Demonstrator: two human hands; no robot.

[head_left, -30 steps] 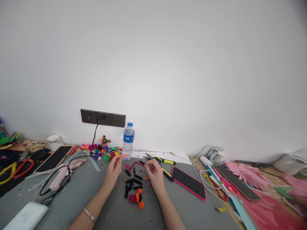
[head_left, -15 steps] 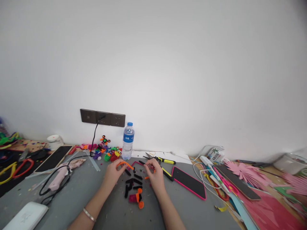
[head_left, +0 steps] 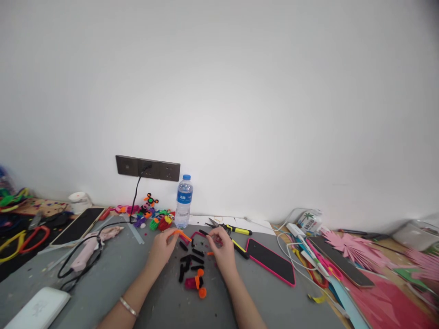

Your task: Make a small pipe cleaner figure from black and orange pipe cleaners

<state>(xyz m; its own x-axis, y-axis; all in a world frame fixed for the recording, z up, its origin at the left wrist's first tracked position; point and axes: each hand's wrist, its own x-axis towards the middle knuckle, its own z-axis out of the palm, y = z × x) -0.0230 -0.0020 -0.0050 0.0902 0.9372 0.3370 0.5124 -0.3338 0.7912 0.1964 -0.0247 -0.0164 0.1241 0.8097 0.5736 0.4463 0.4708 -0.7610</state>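
Orange pipe cleaner [head_left: 182, 235] is pinched at its near end by the fingertips of the left hand [head_left: 162, 247], and it runs from there toward the right hand [head_left: 222, 250], ending short of it. Both hands rest on the grey table [head_left: 113, 274], apart, just in front of the water bottle [head_left: 184, 201]. The right hand's fingers are curled together around something small; what it is cannot be told. Between the hands, and a little nearer the person than the bottle, lie short black pieces [head_left: 190, 262] and a pink and orange bit [head_left: 195, 283]. Right of the bottle lie the yellow-handled pliers [head_left: 229, 227], and farther right a phone [head_left: 270, 261] in a pink case. Left of the bottle sits a heap of coloured figures [head_left: 154, 216], under the wall sockets [head_left: 147, 168]
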